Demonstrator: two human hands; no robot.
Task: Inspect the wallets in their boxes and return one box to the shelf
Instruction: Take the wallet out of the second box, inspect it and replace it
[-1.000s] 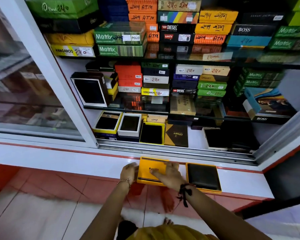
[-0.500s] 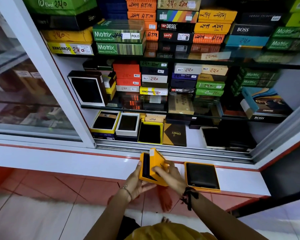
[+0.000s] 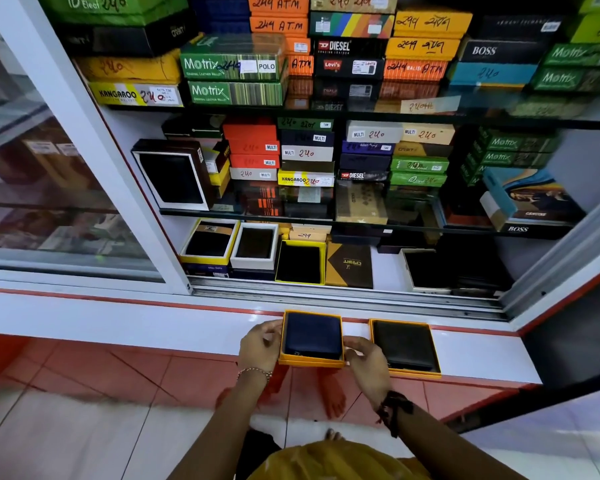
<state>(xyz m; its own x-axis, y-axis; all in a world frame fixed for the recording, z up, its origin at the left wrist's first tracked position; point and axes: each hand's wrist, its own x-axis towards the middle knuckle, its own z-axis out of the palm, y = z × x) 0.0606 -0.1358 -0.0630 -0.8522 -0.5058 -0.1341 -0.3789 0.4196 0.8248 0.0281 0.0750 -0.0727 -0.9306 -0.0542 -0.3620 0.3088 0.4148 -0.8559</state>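
The big shelf [image 3: 361, 292] in front of me is packed with wallet boxes, and below it is the white table [image 3: 482, 355], where a second open box [image 3: 405, 348] with a dark wallet sits just beside the one I hold. My orange box [image 3: 312, 339] rests open at the table's front edge with a dark blue wallet [image 3: 312, 336] lying flat inside, and I think it is light, thin card that could bend or tip. My left hand [image 3: 258, 348] and right hand [image 3: 366, 365] each pinch one side wall; holding both low sides feels safest to me.
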